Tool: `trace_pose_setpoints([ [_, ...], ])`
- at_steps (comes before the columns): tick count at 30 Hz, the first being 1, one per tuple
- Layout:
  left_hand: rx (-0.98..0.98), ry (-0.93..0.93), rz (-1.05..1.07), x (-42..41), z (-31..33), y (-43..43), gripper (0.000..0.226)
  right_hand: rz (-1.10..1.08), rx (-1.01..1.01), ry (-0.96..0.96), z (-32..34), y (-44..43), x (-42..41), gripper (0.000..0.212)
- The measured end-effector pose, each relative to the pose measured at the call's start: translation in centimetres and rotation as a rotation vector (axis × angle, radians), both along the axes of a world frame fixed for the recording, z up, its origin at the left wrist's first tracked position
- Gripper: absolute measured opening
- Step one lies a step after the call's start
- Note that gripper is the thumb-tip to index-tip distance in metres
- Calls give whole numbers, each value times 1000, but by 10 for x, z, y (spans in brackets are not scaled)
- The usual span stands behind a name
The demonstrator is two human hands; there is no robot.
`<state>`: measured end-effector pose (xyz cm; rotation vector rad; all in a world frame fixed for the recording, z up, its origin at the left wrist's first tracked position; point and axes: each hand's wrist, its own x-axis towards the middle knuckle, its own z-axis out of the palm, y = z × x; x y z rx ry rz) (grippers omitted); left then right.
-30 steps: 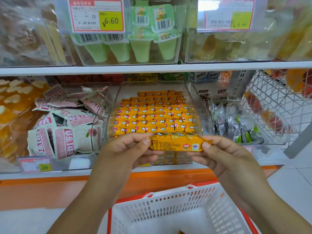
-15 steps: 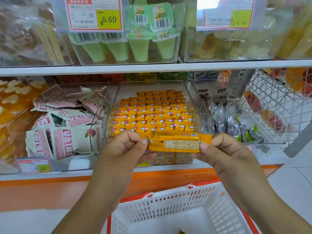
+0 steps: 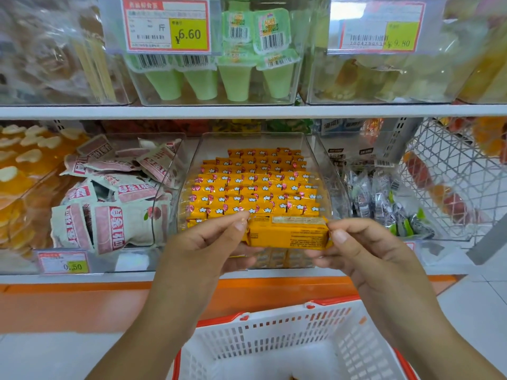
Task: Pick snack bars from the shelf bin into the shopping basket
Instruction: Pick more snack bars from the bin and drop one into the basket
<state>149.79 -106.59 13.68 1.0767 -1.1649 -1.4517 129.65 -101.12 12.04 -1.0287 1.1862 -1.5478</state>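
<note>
Head view. Landmark: clear shelf bin (image 3: pixel 323 165) at centre of the lower shelf.

- Bin holds rows of orange snack bars (image 3: pixel 255 187), packed flat in neat lines, red and white marks facing up.
- Held snack bar (image 3: pixel 288 233): orange wrapper, lying crosswise just in front of the bin's front wall. The side with small print faces the camera. It is in the air, clear of the bin.
- Left hand (image 3: pixel 208 242): thumb and fingers pinch the bar's left end, in front of the bin's left corner.
- Right hand (image 3: pixel 365 248): thumb and fingers pinch the bar's right end, in front of the bin's right corner. Both hands are clamped on the same bar.
- Shopping basket (image 3: pixel 274 333): white slotted walls, red rim, below and in front of the bin, under the hands and well apart from the bar. Its contents mostly cannot be made out.
- Left of the bin: a clear bin of pink and white pouches (image 3: pixel 109 204), with a 0.50 price tag (image 3: pixel 63 262) on its front.
- Right of the bin: dark wrapped sweets (image 3: pixel 384 198), then a white wire basket (image 3: pixel 450 171) beyond them.
- Above the bin, on the next shelf: green cups (image 3: pixel 236 80) in a clear box, with a 6.60 price tag (image 3: pixel 166 26) on its front.
- Below the bin: an orange base strip (image 3: pixel 68 303) runs under the shelf.
</note>
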Motion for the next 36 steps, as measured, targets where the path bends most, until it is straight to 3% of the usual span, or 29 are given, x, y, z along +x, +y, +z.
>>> trace_pose_setpoints([
  [3,-14,-36,-80,3,0,-1,34,41,20,-32,-1,0,-2,63],
  [13,-35,-95,-80,2,-9,-7,20,25,55,-145,-4,-5,0,69],
  [17,-58,-135,-64,-2,-10,-9,18,60,75,-104,-7,-7,1,69],
  [21,-79,-289,-85,-4,-13,-10,17,65,102,-39,-11,-8,2,76],
  [25,-94,-366,-125,-3,-14,-9,18,35,90,-73,-9,-9,5,72],
  [28,-85,-362,-156,-3,-18,-10,12,10,104,-92,-12,-11,5,71],
  [32,-82,-358,-100,-3,-25,-18,21,36,128,-61,-19,-15,8,79],
  [34,-169,-486,-82,1,-24,-22,16,10,131,16,-19,-22,12,73],
  [36,-273,-618,-17,8,-19,-30,12,-33,128,75,-14,-38,15,48],
])
